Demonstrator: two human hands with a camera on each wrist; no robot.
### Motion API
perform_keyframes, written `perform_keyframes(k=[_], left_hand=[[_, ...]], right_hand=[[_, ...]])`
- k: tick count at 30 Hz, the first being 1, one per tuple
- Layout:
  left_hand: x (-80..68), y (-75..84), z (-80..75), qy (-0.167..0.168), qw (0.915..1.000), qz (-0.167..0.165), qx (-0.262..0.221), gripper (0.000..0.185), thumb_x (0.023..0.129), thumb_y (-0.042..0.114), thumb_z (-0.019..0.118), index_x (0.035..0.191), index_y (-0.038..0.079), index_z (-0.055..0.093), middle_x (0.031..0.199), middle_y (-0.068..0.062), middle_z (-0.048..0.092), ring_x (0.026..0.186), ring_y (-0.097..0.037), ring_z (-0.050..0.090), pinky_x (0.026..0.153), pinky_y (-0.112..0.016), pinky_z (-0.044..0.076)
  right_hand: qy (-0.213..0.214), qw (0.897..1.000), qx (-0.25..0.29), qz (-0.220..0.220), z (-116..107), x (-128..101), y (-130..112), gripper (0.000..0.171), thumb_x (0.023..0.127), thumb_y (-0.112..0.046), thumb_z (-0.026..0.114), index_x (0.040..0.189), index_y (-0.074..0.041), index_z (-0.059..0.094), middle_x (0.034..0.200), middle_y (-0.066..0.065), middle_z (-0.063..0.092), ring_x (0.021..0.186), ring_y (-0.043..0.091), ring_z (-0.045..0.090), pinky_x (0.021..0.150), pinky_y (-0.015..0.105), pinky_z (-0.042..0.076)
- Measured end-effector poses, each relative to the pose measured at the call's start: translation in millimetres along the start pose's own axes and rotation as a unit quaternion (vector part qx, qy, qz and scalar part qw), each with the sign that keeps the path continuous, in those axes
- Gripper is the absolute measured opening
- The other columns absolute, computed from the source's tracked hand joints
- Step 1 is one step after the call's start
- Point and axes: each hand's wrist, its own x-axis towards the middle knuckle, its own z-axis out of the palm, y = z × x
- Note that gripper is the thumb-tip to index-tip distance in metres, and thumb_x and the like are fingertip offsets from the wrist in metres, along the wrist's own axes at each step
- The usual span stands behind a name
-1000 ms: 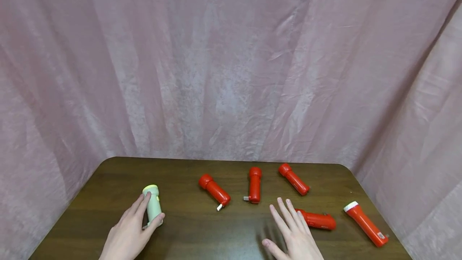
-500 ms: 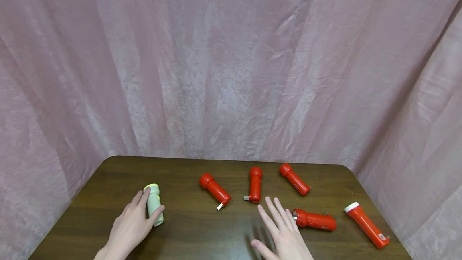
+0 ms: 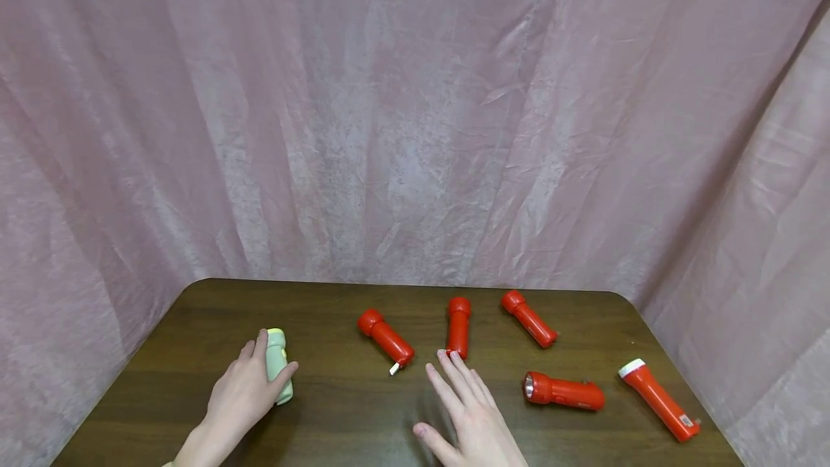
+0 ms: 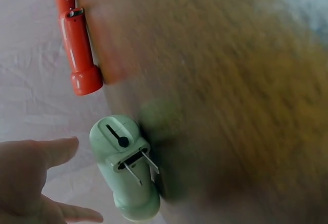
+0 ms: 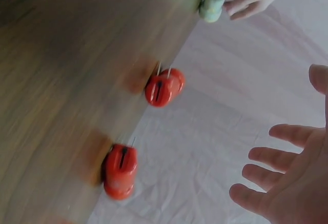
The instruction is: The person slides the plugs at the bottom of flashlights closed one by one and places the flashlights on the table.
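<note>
A pale green flashlight (image 3: pixel 277 360) with a yellow rim lies on the table at the left. Beside and partly over it is my left hand (image 3: pixel 240 389), thumb and fingers spread. In the left wrist view a gap shows between that hand (image 4: pixel 31 178) and the flashlight (image 4: pixel 134 180), which has two metal plug prongs out at its end. My right hand (image 3: pixel 472 415) hovers above the table, fingers spread, holding nothing. Its fingertips overlap the lower end of a red flashlight (image 3: pixel 458 324) in the head view. Another red flashlight (image 3: pixel 387 341), prongs out, lies between the hands.
Farther right on the brown wooden table (image 3: pixel 337 416) are a red flashlight (image 3: pixel 532 320) near the back, a red flashlight (image 3: pixel 565 393) lying sideways, and a red flashlight with a white head (image 3: pixel 660 403) by the right edge. A pink curtain (image 3: pixel 415 114) hangs behind.
My right hand has moved left, away from the sideways red flashlight, to in front of the middle one. My left hand has shifted slightly forward beside the green flashlight, which stays nearly in place.
</note>
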Motion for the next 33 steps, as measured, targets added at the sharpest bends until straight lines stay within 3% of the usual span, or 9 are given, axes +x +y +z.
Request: perform_keyframes(k=[5,8,11,17,27,33], left_hand=[[4.9,0.1,1.8,0.001,1.0,0.002,0.009,0.088,0.098,0.038,0.072,0.151,-0.021,0.032,0.127,-0.045,0.058,0.095,-0.048,0.07,0.074,-0.055,0.06],[6.7,0.3,3.4,0.004,0.9999,0.006,0.008,0.088,0.095,0.036,0.075,0.148,-0.022,0.035,0.112,-0.038,0.064,0.08,-0.035,0.069,0.064,-0.047,0.058],[7.7,1.7,5.8,0.005,0.9999,0.007,0.009,0.086,0.094,0.034,0.077,0.145,-0.023,0.039,0.107,-0.036,0.066,0.075,-0.03,0.068,0.061,-0.045,0.057],[10.0,3.9,8.2,-0.002,0.9999,0.001,0.01,0.077,0.091,0.026,0.077,0.141,-0.022,0.042,0.103,-0.035,0.066,0.078,-0.038,0.07,0.064,-0.051,0.057],[11.8,3.2,9.9,-0.015,0.9998,0.01,-0.009,0.076,0.088,0.016,0.077,0.145,-0.02,0.04,0.117,-0.043,0.061,0.083,-0.041,0.071,0.069,-0.054,0.059],[13.7,2.8,9.4,-0.028,0.9993,0.006,-0.025,0.077,0.086,0.01,0.077,0.149,-0.016,0.04,0.119,-0.041,0.062,0.088,-0.04,0.07,0.072,-0.054,0.059]], right_hand=[[-0.013,1.0,0.0,0.0,4.5,6.6,-12.1,0.066,0.103,-0.064,0.051,0.147,-0.015,0.061,0.155,0.008,0.059,0.142,0.029,0.057,0.112,0.038,0.046],[-0.019,1.0,0.001,-0.001,8.2,10.0,-18.0,0.066,0.103,-0.064,0.053,0.148,-0.017,0.06,0.155,0.007,0.06,0.142,0.028,0.058,0.106,0.044,0.055],[-0.025,1.0,0.004,-0.002,13.3,13.1,-23.6,0.065,0.103,-0.064,0.053,0.148,-0.018,0.06,0.155,0.005,0.06,0.142,0.027,0.059,0.105,0.044,0.057],[-0.03,0.999,0.019,-0.019,24.4,23.6,-35.2,0.061,0.102,-0.06,0.057,0.142,-0.015,0.064,0.153,0.006,0.062,0.14,0.025,0.061,0.103,0.042,0.059],[-0.015,0.998,0.053,-0.028,35.6,35.8,-49.0,0.055,0.101,-0.056,0.063,0.138,-0.016,0.067,0.148,0.006,0.064,0.136,0.024,0.064,0.103,0.039,0.058],[-0.015,0.997,0.067,-0.019,37.9,36.5,-50.7,0.054,0.099,-0.055,0.067,0.137,-0.017,0.067,0.148,0.006,0.065,0.136,0.024,0.065,0.103,0.04,0.058]])
